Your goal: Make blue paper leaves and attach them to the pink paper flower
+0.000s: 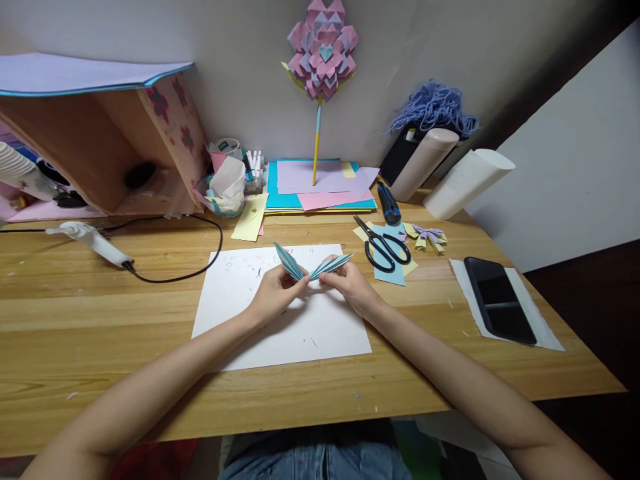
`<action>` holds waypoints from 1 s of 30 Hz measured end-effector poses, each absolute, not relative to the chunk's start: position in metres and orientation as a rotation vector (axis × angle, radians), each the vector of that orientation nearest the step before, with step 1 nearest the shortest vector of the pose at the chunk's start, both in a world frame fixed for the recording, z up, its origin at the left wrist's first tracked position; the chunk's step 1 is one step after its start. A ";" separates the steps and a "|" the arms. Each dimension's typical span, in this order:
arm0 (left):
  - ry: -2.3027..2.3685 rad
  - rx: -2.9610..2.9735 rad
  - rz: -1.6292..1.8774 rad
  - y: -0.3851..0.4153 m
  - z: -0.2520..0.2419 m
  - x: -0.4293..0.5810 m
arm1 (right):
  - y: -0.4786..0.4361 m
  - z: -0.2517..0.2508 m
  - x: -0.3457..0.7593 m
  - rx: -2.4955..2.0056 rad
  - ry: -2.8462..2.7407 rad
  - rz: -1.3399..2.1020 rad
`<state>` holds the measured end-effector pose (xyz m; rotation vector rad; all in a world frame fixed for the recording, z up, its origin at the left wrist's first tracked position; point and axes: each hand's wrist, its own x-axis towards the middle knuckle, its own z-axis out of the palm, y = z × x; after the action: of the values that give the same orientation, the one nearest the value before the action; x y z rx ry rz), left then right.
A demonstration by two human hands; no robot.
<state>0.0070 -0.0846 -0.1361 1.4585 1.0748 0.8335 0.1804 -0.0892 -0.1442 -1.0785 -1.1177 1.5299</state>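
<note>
Between my two hands is a pleated light-blue paper (pixel 289 261), its folds fanning out to both sides from a narrow middle. My left hand (pixel 277 291) pinches it near that middle on the left. On the right, my right hand (pixel 351 287) grips the other fanned half between thumb and fingers. Both hands are just above a white sheet of paper (pixel 240 347) marked with small colored specks. Black-handled scissors (pixel 383 245) lie to the right of my right hand, on light-blue and yellow paper pieces (pixel 389 272).
Colored paper sheets (pixel 273 190) are stacked at the wall under a paper flower (pixel 325 50) on a stick. A hot glue gun (pixel 93 243) with a black cord lies left. Folded paper strips (pixel 425 237), a utility knife (pixel 389 203) and a phone (pixel 500 300) are right.
</note>
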 end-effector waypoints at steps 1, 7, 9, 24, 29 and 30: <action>1.073 1.468 0.837 -0.085 -0.137 0.007 | -0.090 -0.144 0.180 -1.075 -1.119 1.535; 1.093 1.481 0.821 -0.083 -0.139 0.007 | -0.089 -0.145 0.180 -1.164 -0.962 1.532; 1.100 1.466 0.824 -0.083 -0.138 0.007 | -0.088 -0.146 0.181 -1.158 -0.918 1.530; 1.092 1.317 0.909 -0.079 -0.131 0.006 | -0.086 -0.145 0.183 -1.116 -0.996 1.368; 1.074 1.237 0.910 -0.081 -0.129 0.007 | -0.086 -0.146 0.182 -1.113 -0.981 1.382; 1.074 1.227 0.906 -0.081 -0.129 0.007 | -0.087 -0.145 0.181 -1.099 -0.985 1.392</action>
<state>0.0074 -0.0815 -0.1287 1.2267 1.0740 0.9064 0.1810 -0.0867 -0.1453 -1.0986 -0.9853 1.3918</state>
